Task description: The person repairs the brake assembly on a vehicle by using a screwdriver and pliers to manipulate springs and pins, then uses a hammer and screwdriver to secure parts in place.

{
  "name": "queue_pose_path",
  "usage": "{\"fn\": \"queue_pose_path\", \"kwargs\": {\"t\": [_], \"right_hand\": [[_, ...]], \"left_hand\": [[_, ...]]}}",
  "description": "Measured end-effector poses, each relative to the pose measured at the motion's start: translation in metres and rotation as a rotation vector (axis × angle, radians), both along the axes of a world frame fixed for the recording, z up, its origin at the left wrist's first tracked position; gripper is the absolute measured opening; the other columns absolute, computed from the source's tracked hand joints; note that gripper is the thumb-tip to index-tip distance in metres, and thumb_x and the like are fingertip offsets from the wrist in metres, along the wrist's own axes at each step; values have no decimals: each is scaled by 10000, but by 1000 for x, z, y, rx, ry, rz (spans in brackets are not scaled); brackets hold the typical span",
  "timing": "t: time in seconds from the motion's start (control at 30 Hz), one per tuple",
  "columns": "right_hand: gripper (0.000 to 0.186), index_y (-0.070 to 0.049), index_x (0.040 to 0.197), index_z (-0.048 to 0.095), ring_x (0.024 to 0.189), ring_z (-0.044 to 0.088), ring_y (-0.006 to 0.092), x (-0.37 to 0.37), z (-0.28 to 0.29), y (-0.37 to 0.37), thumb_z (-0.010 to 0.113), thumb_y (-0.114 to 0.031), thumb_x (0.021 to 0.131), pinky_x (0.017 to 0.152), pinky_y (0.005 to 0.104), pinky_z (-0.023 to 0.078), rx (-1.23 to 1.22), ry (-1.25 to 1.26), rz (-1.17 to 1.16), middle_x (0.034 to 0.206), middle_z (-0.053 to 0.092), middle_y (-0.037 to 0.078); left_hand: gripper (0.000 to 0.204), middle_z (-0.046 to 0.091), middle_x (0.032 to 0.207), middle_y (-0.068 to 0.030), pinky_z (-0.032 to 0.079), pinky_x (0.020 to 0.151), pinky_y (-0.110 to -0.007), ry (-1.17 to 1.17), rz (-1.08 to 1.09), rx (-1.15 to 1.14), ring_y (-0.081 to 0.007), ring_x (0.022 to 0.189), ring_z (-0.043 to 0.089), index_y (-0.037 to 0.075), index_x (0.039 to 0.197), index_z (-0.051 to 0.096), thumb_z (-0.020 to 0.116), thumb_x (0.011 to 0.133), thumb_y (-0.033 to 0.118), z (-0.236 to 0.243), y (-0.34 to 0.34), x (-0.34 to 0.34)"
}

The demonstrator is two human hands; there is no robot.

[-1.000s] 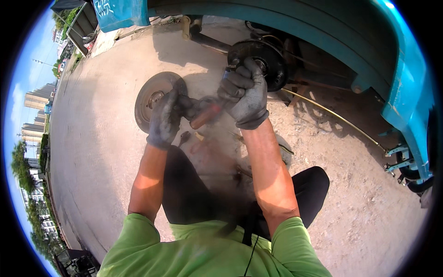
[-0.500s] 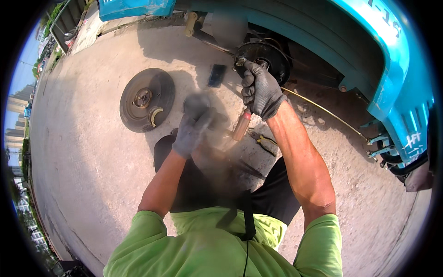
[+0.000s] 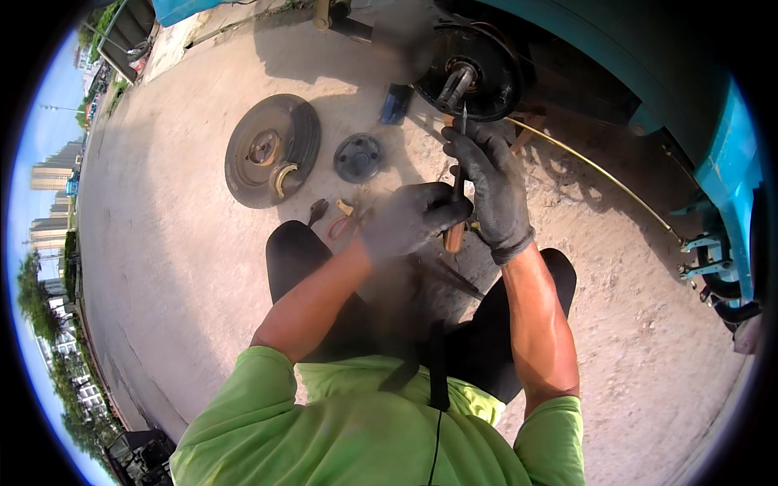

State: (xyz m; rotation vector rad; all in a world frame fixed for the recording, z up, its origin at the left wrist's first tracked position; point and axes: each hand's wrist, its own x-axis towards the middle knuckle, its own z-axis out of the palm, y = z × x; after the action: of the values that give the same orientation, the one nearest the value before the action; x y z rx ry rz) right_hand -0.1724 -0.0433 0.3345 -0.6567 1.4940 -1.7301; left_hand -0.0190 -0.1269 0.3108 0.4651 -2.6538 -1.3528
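Note:
A screwdriver (image 3: 454, 238) with a reddish-brown handle points up and away from me, its slim metal tip near the splined axle shaft (image 3: 456, 85). My gloved left hand (image 3: 409, 217) is closed at the top of the handle. Around the shaft of the tool curl the fingers of my gloved right hand (image 3: 494, 182). The axle shaft sticks out from the middle of a round black brake backing plate (image 3: 496, 89) under the vehicle. Left of my hands, a dark round hub piece with holes (image 3: 357, 158) lies flat on the ground.
A wheel (image 3: 243, 166) lies at the left with a curved brake shoe (image 3: 282, 180) on it. A dark phone-like slab (image 3: 395, 104) is near the backing plate. Dark long tools (image 3: 459, 279) lie between my knees. A yellow rod (image 3: 600, 172) runs beside the teal vehicle body (image 3: 729, 174).
My left hand has left the dark round piece, now on the ground, and moved right to the screwdriver. My right hand has drawn back from the backing plate, uncovering the axle shaft.

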Motion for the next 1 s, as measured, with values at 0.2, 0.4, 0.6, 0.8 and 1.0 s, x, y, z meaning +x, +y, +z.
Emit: {"fn": "queue_pose_path", "kwargs": {"t": [0.2,0.4,0.6,0.8,1.0], "right_hand": [[635,51,1438,518,739,629,103,8,-64,65,762,-104,873,672,264,541,-63,-16,192,1108,663,144],[487,-2,1426,561,777,645,109,-10,-36,73,683,-206,1001,696,265,533,97,-127,214,1016,704,106],[365,-22,1311,667,914,719,149,-23,-24,76,677,-220,1005,820,298,555,142,-29,126,978,758,117],[378,-43,1320,667,905,725,218,-24,-31,73,694,-160,962,830,348,567,73,265,-97,1020,742,150],[433,-60,1367,644,979,697,279,-13,-22,69,686,-97,938,864,379,561,17,582,-246,1124,712,175]], "left_hand": [[355,726,913,-127,541,766,-345,-37,92,252,-185,841,692,-15,1105,710,645,978,309,22,3,-25],[270,753,909,-80,547,745,-305,-217,198,472,-132,796,686,30,1101,754,701,980,266,38,11,-44],[356,746,1065,-141,585,787,-302,-103,263,410,-167,844,723,1,1277,673,615,1041,261,67,-23,-30],[517,738,1133,-182,593,793,-300,186,384,120,-173,904,730,12,1417,577,502,1092,408,84,-46,-36],[507,690,1294,-109,585,791,-292,191,271,50,-174,888,705,77,1487,552,465,1103,397,81,-43,-64]]}}
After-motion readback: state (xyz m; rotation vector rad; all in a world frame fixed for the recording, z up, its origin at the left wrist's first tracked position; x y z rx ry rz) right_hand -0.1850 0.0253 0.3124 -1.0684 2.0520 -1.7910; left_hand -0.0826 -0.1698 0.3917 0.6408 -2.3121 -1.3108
